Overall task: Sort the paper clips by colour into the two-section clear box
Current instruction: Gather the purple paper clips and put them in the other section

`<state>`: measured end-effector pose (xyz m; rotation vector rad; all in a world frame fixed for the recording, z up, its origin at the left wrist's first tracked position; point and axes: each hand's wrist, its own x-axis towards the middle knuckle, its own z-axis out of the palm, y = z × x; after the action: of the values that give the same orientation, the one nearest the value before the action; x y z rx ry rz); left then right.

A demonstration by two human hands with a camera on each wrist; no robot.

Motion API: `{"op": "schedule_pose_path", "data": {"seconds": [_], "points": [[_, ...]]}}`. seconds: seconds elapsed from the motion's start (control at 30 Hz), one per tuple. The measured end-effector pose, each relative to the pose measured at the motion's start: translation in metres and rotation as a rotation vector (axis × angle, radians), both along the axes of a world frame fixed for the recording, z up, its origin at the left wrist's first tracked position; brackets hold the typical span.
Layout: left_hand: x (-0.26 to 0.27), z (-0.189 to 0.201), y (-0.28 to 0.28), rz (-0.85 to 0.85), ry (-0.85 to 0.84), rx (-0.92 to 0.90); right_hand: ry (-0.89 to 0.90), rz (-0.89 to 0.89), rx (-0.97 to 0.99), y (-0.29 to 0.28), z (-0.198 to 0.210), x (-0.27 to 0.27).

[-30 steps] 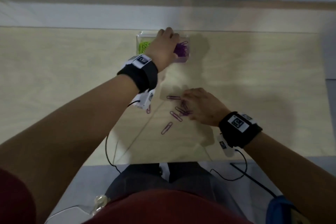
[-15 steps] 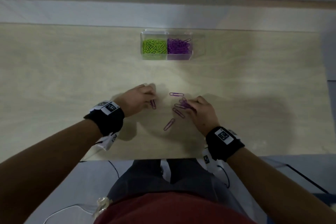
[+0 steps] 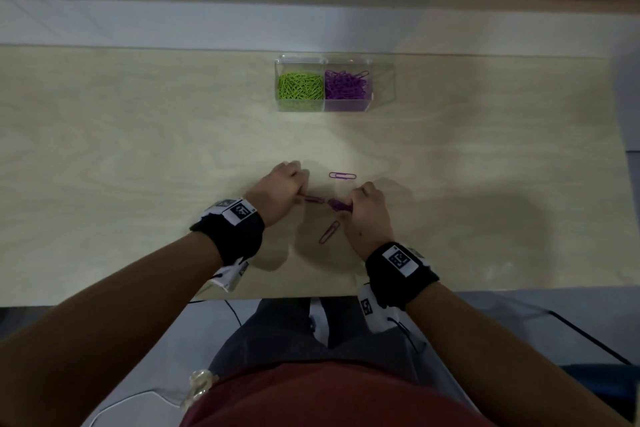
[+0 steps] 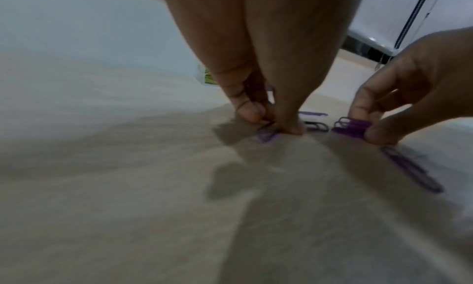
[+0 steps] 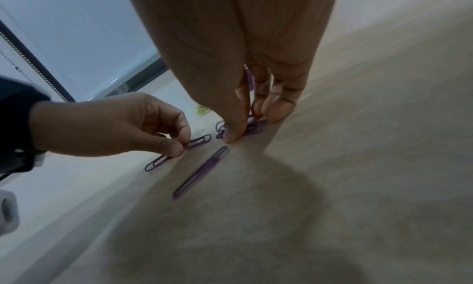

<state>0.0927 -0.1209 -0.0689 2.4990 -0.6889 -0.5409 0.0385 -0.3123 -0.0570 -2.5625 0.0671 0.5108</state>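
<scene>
Box (image 3: 334, 85) at table (image 3: 138, 166) far edge; loose clips (image 3: 329, 231) near front, between hands.

A second ago our left hand (image 3: 282, 192) was up at the clear two-section plastic box (image 3: 380, 83); we have since brought it back to the pale wooden table (image 3: 138, 156), where thumb and forefinger now pinch a purple wire paper clip (image 3: 313, 199). Our right hand (image 3: 367, 215) has gathered the small cluster of purple clips (image 3: 341, 205) into its fingertips and drawn slightly nearer to us.
</scene>
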Motion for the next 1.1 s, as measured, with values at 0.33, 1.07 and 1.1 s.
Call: {"op": "schedule_pose_path", "data": {"seconds": [0.33, 1.07, 1.1], "points": [[-0.010, 0.016, -0.004, 0.566, 0.099, -0.231, 0.101, 0.271, -0.237, 0.016, 0.019, 0.002], [-0.016, 0.023, 0.022, 0.547, 0.030, -0.079, 0.347, -0.564, 1.043, -0.033, 0.025, 0.069], [-0.016, 0.022, 0.020, 0.453, 0.005, -0.010, 0.366, -0.549, 1.062, -0.035, 0.026, 0.070]]}}
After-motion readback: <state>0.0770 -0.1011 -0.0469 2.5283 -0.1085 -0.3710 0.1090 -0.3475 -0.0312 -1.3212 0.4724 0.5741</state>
